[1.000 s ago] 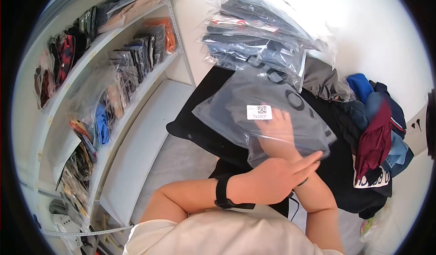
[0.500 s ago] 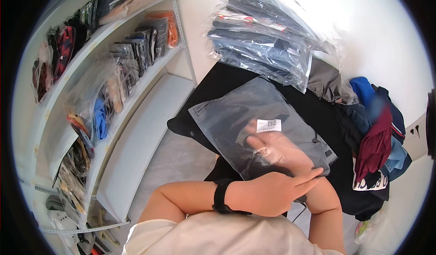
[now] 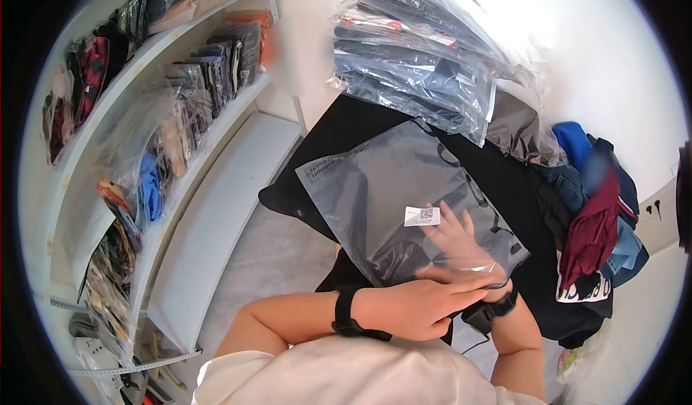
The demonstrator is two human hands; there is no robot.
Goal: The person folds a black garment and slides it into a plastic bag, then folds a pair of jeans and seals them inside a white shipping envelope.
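A clear plastic bag (image 3: 360, 188) with a white code label (image 3: 422, 216) lies slanted over the black surface (image 3: 317, 142). Through its film shows my right hand (image 3: 461, 245), inside the bag with the fingers spread, holding nothing; its wrist comes out at the lower right corner. My left hand (image 3: 422, 307) crosses from the left, its fingers pressed together on the bag's near edge beside the right wrist. The left fingertips are partly hidden. Each wrist has a black band.
Bagged garments (image 3: 418, 59) are stacked at the back of the black surface. Loose clothes, one of them maroon (image 3: 595, 217), are heaped at the right. Metal shelves (image 3: 216, 225) with bagged clothing stand at the left. A wall socket (image 3: 652, 210) is at the far right.
My right hand has turned and spread its fingers inside the bag, and its wristband now shows. The left fingers have bent. The bag lies flatter and the view has shifted slightly.
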